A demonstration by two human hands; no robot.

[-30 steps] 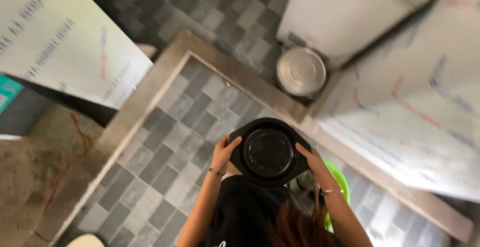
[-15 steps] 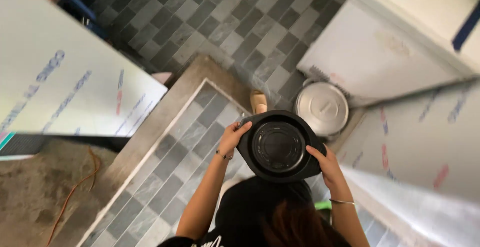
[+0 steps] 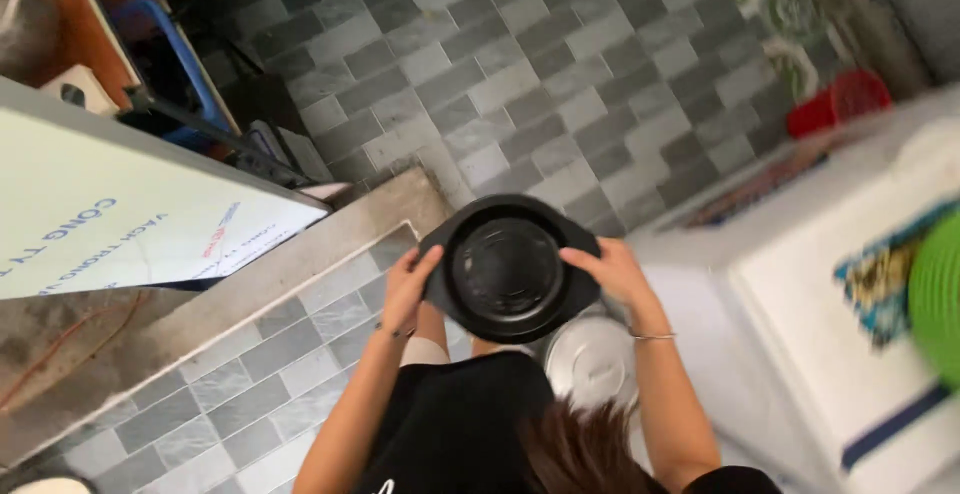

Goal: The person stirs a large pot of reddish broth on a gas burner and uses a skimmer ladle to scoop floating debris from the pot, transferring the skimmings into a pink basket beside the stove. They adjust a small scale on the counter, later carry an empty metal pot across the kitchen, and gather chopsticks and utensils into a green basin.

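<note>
Pot (image 3: 508,269) carried forward; both hands (image 3: 405,289) (image 3: 615,269) still gripping rim.

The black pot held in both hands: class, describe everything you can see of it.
The black pot is round and dark all over, with a matt, slightly shiny look; whether metal or plastic cannot be told. Its opening faces the camera, showing ringed steps inside and nothing in it. Two stubby handles stick out at opposite sides. The left hand grips one handle and the right hand the other, holding it level in the air above the grey tiled floor and a round metal lid.
</note>
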